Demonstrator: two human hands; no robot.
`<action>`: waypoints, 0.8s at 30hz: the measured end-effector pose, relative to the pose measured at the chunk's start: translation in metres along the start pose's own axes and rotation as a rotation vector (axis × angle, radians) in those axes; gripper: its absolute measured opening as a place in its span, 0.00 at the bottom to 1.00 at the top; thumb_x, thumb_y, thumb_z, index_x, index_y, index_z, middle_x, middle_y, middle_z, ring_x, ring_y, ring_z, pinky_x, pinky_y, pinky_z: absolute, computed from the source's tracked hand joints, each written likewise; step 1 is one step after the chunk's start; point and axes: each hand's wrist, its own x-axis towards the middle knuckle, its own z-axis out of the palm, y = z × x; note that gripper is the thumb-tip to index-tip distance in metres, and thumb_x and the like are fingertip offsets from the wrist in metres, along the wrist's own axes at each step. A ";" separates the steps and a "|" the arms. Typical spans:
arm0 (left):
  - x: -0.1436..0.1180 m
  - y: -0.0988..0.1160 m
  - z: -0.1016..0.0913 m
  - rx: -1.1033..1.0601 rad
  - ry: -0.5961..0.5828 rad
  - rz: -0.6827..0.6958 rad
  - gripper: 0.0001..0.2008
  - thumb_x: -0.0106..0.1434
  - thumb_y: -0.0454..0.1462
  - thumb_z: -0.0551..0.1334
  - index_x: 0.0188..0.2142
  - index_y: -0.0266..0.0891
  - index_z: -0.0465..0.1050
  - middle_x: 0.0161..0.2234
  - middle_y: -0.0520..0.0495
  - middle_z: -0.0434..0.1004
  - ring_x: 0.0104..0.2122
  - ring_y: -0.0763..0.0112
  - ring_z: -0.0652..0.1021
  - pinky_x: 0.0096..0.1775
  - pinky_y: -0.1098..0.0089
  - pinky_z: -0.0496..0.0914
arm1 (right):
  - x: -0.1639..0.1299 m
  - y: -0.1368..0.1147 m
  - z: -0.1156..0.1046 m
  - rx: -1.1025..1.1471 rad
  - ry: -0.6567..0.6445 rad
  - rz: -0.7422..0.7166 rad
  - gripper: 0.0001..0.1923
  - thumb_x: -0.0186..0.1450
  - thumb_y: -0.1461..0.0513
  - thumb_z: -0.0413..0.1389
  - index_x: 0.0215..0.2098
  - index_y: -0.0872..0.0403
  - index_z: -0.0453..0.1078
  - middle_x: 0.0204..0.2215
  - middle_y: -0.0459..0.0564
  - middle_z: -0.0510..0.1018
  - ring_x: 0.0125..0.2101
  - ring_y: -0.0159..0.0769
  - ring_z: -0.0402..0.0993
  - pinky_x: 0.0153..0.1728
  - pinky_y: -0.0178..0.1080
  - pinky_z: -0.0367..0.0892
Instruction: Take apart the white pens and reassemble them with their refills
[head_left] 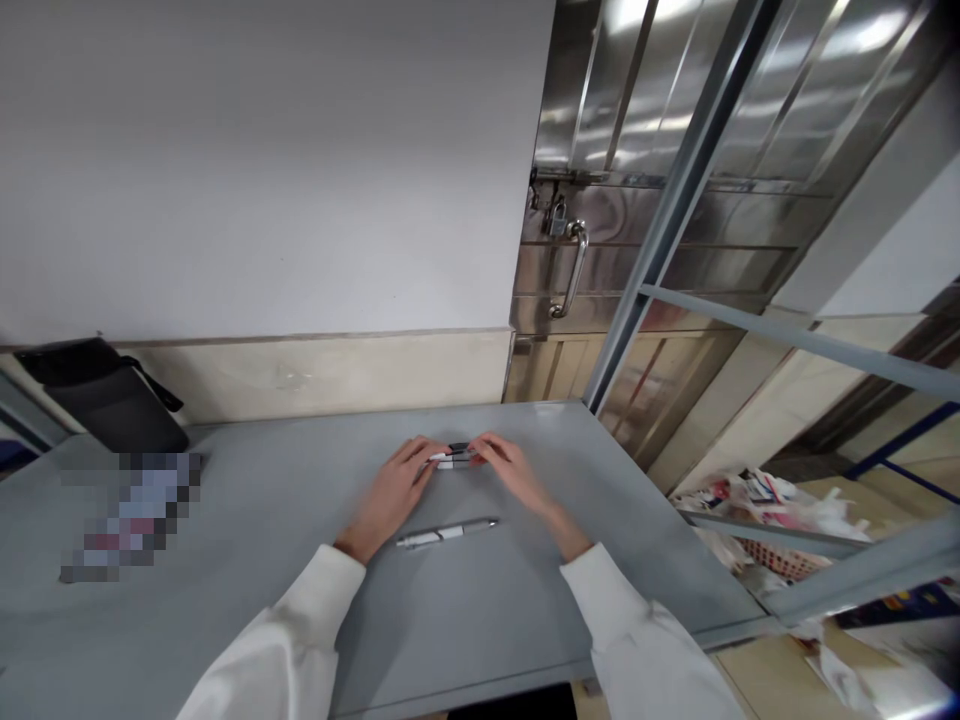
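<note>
Both hands out on the grey table [247, 560], meeting at its far middle. Left hand [394, 490] and right hand [517, 478] pinched narrow on the two ends of one pen [456, 458], fingertips closed on it from either side, barrel level and crosswise just above the tabletop. Dark and white sections showing between the fingers; whether cap or barrel, too small to tell. Second pen [447, 534] lying loose on the table, nearer the body, between the wrists, apart from both hands.

Held pen probably light, stiff and slim, with a smooth and likely slippery plastic shell; easy to roll once set on a flat top. Best held as now, by the ends with fingertips, or round the middle of the barrel for a firmer grip. Not fragile, though a clip or tip might bend or snap under a hard twist.

Black pouch [105, 395] against the wall at far left, well apart. Metal door [675, 200] with handle [570, 272] beyond the table's far right corner.
</note>
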 end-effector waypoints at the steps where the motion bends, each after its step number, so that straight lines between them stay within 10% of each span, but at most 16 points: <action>1: 0.000 0.000 0.000 -0.004 -0.001 0.001 0.14 0.73 0.39 0.49 0.51 0.47 0.71 0.49 0.48 0.73 0.50 0.67 0.73 0.54 0.65 0.68 | 0.000 0.000 0.000 0.002 -0.018 -0.008 0.16 0.65 0.49 0.52 0.34 0.52 0.72 0.30 0.47 0.79 0.35 0.39 0.77 0.43 0.40 0.68; 12: 0.001 0.001 -0.002 -0.018 -0.004 0.013 0.17 0.74 0.41 0.48 0.55 0.49 0.71 0.51 0.50 0.75 0.50 0.67 0.74 0.54 0.65 0.68 | -0.003 -0.003 -0.002 -0.006 -0.051 -0.012 0.17 0.64 0.48 0.55 0.31 0.53 0.72 0.25 0.45 0.76 0.30 0.36 0.74 0.38 0.37 0.67; 24: 0.000 -0.006 -0.002 -0.041 0.094 -0.159 0.13 0.71 0.44 0.53 0.49 0.48 0.73 0.46 0.51 0.78 0.46 0.66 0.78 0.49 0.66 0.71 | 0.006 0.009 -0.025 -0.044 0.374 -0.009 0.21 0.65 0.45 0.51 0.30 0.52 0.70 0.24 0.48 0.76 0.27 0.38 0.73 0.32 0.38 0.64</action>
